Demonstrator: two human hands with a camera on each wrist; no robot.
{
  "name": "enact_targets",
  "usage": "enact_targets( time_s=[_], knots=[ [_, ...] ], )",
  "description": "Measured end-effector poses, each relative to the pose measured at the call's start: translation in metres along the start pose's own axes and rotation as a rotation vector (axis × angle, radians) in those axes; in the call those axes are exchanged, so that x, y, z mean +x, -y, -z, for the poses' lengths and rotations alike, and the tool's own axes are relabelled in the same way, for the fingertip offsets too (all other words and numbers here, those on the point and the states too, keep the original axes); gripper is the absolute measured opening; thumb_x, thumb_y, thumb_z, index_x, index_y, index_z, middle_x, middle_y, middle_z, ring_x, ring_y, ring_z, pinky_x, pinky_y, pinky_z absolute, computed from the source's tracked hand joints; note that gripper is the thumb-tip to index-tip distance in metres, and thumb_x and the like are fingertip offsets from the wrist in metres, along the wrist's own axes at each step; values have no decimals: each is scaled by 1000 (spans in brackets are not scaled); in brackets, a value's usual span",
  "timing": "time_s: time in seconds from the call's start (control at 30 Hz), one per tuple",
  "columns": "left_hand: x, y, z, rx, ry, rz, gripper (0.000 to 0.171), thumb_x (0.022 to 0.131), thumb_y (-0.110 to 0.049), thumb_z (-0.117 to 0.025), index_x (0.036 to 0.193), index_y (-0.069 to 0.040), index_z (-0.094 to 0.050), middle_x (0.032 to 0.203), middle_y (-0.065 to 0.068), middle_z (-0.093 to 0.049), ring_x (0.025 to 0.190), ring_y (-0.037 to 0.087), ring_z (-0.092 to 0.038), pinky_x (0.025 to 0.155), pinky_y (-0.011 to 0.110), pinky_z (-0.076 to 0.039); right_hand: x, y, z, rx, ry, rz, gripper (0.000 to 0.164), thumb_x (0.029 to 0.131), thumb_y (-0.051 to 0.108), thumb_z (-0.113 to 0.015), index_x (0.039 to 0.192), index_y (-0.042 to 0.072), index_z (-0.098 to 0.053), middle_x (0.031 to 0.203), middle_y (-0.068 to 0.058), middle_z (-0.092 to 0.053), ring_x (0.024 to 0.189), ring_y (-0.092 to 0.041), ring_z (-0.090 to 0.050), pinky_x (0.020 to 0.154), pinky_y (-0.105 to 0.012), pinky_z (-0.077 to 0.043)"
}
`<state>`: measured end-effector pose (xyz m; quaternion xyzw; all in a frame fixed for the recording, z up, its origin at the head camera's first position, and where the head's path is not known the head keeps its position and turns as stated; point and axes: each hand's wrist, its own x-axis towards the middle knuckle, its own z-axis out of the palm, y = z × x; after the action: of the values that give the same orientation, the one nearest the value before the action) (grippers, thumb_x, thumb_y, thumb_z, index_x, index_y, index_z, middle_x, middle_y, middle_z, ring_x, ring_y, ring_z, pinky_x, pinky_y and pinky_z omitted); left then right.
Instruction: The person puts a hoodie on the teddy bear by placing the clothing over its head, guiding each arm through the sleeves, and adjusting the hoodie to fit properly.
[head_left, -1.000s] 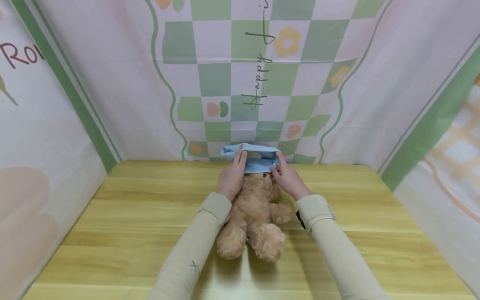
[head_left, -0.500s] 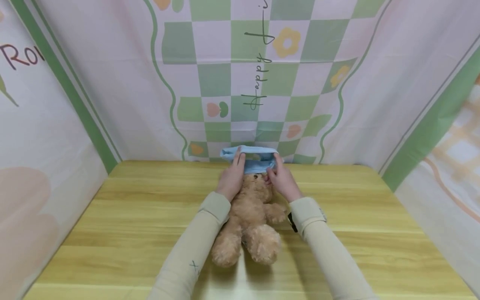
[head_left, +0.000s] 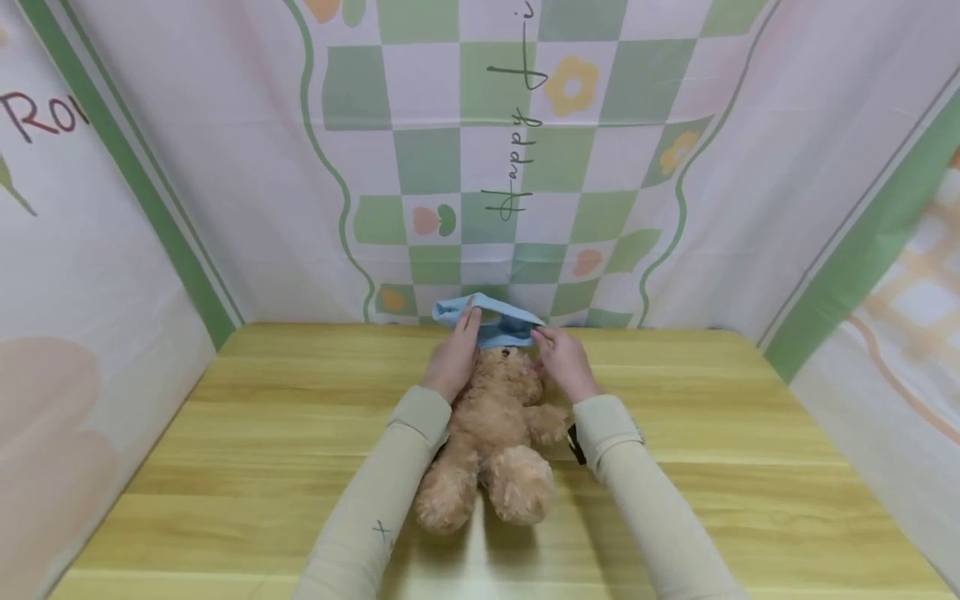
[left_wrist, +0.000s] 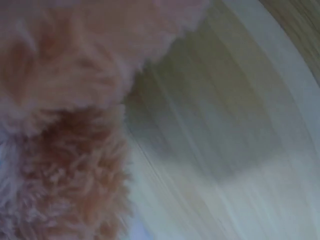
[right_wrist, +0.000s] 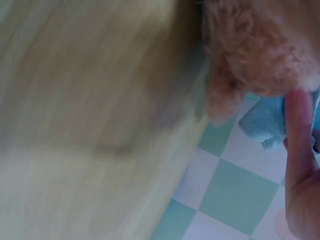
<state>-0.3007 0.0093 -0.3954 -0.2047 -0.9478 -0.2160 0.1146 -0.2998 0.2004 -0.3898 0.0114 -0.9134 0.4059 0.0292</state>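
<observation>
A brown teddy bear [head_left: 491, 421] lies on its back with its feet toward me and its head at the table's far end. Over the top of its head is a light-blue cloth piece [head_left: 510, 315] with a wide opening. My left hand [head_left: 452, 358] holds the cloth's left rim beside the bear's head. The cloth's right corner is pinched by my right hand [head_left: 564, 360]. Fuzzy blue cloth [right_wrist: 265, 122] and a finger at the bear's fur [right_wrist: 255, 50] show in the right wrist view. Brown fur [left_wrist: 65, 170] fills the left wrist view's left side; the left hand's fingers are hidden there.
The wood-grain table [head_left: 262, 467] ends at a hanging backdrop [head_left: 427, 158] with green and white checks, just behind the cloth. Printed curtains [head_left: 97, 275] close off both sides. A black strap [head_left: 576, 444] shows at the right cuff.
My right hand has moved left and lowered the cloth's right corner, so its opening slants and narrows. The left hand, the cloth and the bear have shifted slightly left.
</observation>
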Motion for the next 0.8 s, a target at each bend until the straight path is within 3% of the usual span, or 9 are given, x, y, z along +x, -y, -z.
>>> enact_targets(
  time_s=[0.13, 0.3, 0.4, 0.53, 0.7, 0.8],
  knots=[
    [-1, 7, -2, 18, -6, -19, 57, 97, 7, -41, 150, -4, -25, 159, 14, -19, 53, 20, -50, 48, 25, -34, 0, -2, -8, -96, -130, 27, 31, 99, 22, -52, 119, 3, -67, 113, -21, -67, 76, -28, -67, 71, -39, -53],
    [-1, 14, -4, 13, -15, 1, 63, 92, 14, -44, 150, -5, -27, 158, 15, -23, 58, 22, -53, 50, 27, -35, 0, -4, -16, -132, -237, 116, 23, 94, 13, -58, 110, 2, -70, 112, -20, -69, 81, -32, -67, 73, -44, -53],
    [-1, 16, -6, 7, -29, 0, 63, 91, 13, -47, 149, -4, -29, 155, 18, -29, 66, 26, -58, 52, 29, -39, 0, -6, -18, -142, -241, 128, 22, 94, 10, -58, 110, 1, -69, 111, -20, -68, 83, -33, -66, 72, -45, -51],
    [-2, 18, -10, 17, -73, -10, 57, 92, 10, -49, 146, -3, -35, 149, 21, -37, 72, 29, -61, 54, 31, -43, 0, -9, -21, -144, -198, 73, 23, 95, 12, -56, 113, 3, -68, 112, -18, -68, 85, -32, -65, 73, -45, -51],
    [-4, 21, -15, 55, -150, -23, 52, 92, 10, -48, 142, -3, -40, 145, 21, -41, 64, 27, -59, 49, 29, -41, 0, -9, -27, -94, -168, -2, 24, 97, 14, -52, 115, 5, -66, 116, -18, -66, 61, -23, -54, 58, -33, -43],
    [-5, 23, -18, 73, -154, -27, 53, 92, 11, -48, 143, -4, -40, 146, 20, -41, 70, 29, -61, 50, 31, -44, -1, -10, -31, -56, -183, -28, 25, 97, 14, -52, 115, 5, -66, 118, -18, -66, 57, -20, -51, 56, -31, -42]
  ],
)
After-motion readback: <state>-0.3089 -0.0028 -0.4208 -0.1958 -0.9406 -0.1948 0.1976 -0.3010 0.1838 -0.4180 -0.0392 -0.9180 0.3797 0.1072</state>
